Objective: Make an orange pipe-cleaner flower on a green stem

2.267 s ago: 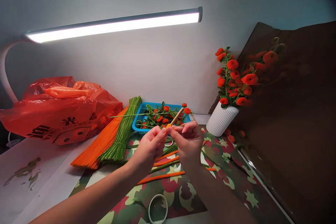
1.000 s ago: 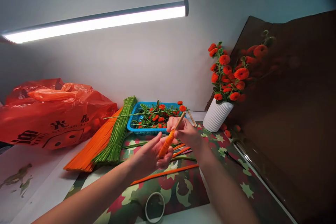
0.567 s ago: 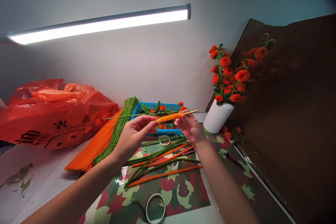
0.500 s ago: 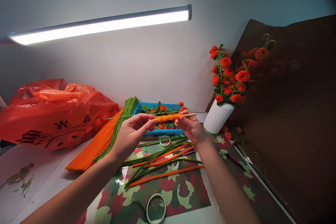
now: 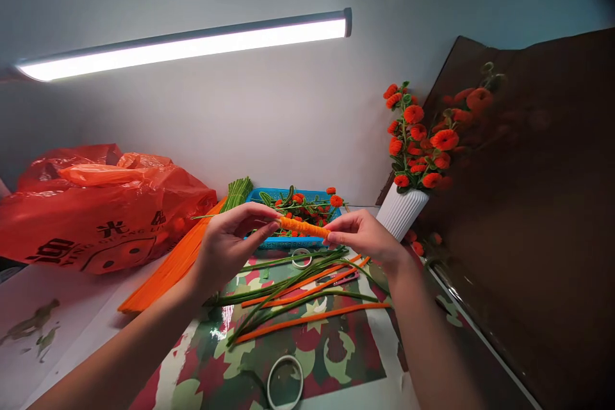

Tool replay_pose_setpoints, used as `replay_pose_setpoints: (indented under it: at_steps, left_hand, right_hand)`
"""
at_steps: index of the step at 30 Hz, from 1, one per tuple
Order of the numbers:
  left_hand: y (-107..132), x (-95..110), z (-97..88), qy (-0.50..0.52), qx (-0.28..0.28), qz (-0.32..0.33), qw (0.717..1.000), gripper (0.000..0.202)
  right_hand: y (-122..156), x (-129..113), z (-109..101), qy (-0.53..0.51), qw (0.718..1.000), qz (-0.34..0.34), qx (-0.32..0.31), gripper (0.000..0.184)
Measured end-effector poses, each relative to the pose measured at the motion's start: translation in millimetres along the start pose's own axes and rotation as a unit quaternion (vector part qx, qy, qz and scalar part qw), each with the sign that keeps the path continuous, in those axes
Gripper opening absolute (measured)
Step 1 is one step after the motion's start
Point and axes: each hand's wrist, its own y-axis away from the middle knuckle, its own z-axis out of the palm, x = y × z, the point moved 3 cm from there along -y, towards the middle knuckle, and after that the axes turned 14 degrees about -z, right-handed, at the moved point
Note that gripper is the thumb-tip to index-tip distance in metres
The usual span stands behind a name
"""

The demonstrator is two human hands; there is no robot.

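- Centrally, an orange fuzzy coil is held up between two hands, in front of the near side of a blue basket, its right end slightly lower than its left.
- The left hand pinches the coil's left end between thumb and fingertips.
- The right hand grips the other end the same way, thumb beneath and fingers above.
- Behind the coil, the blue basket holds small orange-red flowers with green stems and leaves.
- Below the hands, loose green strips and orange strips lie across a patterned sheet, some overlapping.
- Just beside the basket's near edge sits a small white ring; a larger pale ring is nearer the person.
- To the left, partly hidden by the left hand, are an orange bundle and a green bundle, with a red plastic bag beyond.
- To the right, a tilted-looking white ribbed vase bears orange-red flowers beside a dark glossy panel.
- Above everything, a long lamp shines.
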Motion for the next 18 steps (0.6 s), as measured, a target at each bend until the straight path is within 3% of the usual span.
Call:
replay_pose_setpoints:
  at_steps: [10, 15, 18]
  left_hand:
    - [0.4, -8.3, 2.7, 0.129, -0.01, -0.065, 0.989, 0.03]
    - [0.0, -21.2, 9.0, 0.171, -0.041, -0.118, 0.977, 0.035]
    - [-2.5, -26.3, 11.8, 0.204, -0.033, -0.145, 0.968, 0.038]
  right_hand:
    - [-5.4, 19.8, 39.0, -0.152, 0.976, 0.041, -0.15, 0.035]
    - [-7.1, 28.4, 60.6, -0.23, 0.96, 0.038, -0.157, 0.036]
    - [-7.4, 30.4, 68.9, -0.297, 0.939, 0.054, -0.165, 0.037]
